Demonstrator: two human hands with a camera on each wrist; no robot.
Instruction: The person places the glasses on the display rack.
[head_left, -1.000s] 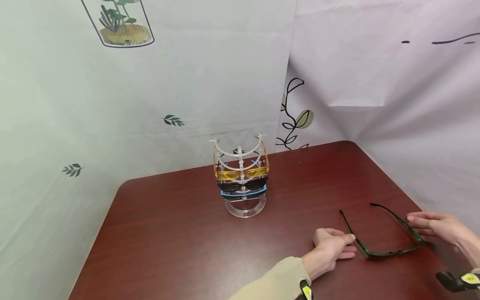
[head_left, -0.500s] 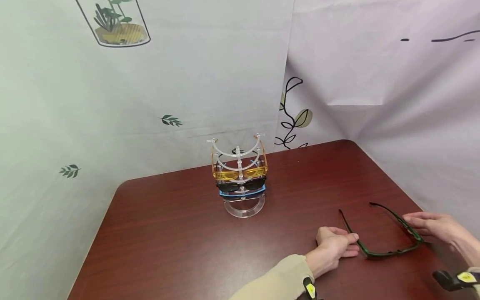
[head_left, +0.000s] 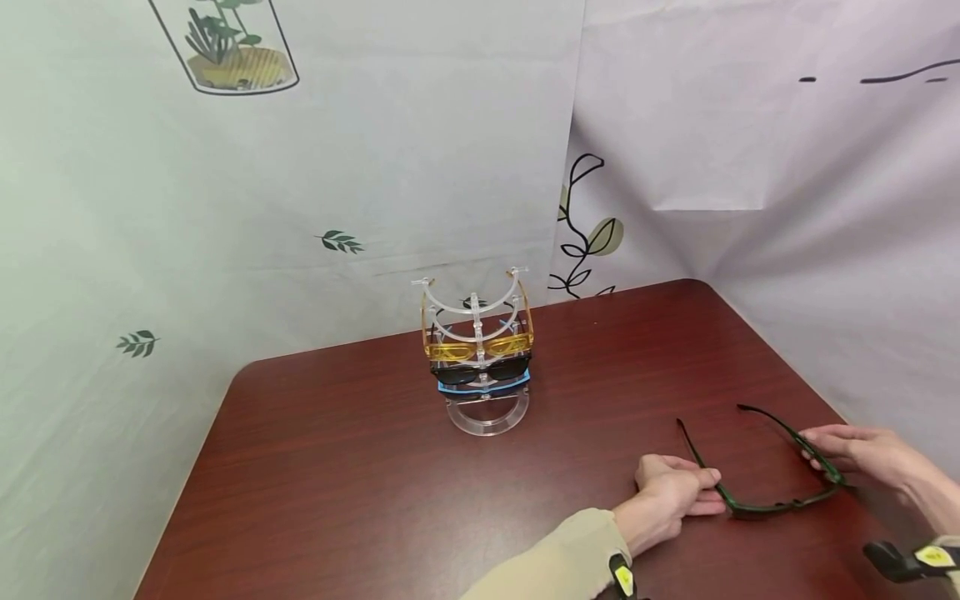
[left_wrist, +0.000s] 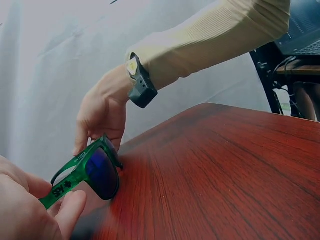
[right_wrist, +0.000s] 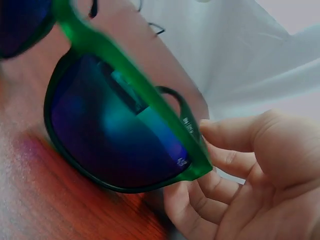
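Observation:
Green-framed sunglasses [head_left: 738, 507] with blue-purple mirrored lenses stand at the right of the table, temples unfolded and pointing away from me. My left hand [head_left: 671, 493] pinches the left temple near its hinge; in the left wrist view the thumb and a finger close on that temple with white-edged dark lettering beside them. At the other side my right hand [head_left: 873, 457] holds the right temple, its thumb on one face and fingers reaching under and inside. The right wrist view shows a lens [right_wrist: 115, 130] near the tabletop, with the right fingers curled beneath the frame's corner.
A clear display stand [head_left: 487, 427] at the table's middle back carries yellow glasses [head_left: 452, 352], black sunglasses [head_left: 459, 375] and blue-framed glasses [head_left: 487, 389]. Patterned cloth [head_left: 450, 150] hangs behind the dark red table [head_left: 337, 475]. A dark screen [left_wrist: 305, 30] shows in the left wrist view.
My right hand has moved a little left, its fingers now round the right temple. The left hand has edged right along the left temple. The sunglasses have hardly moved.

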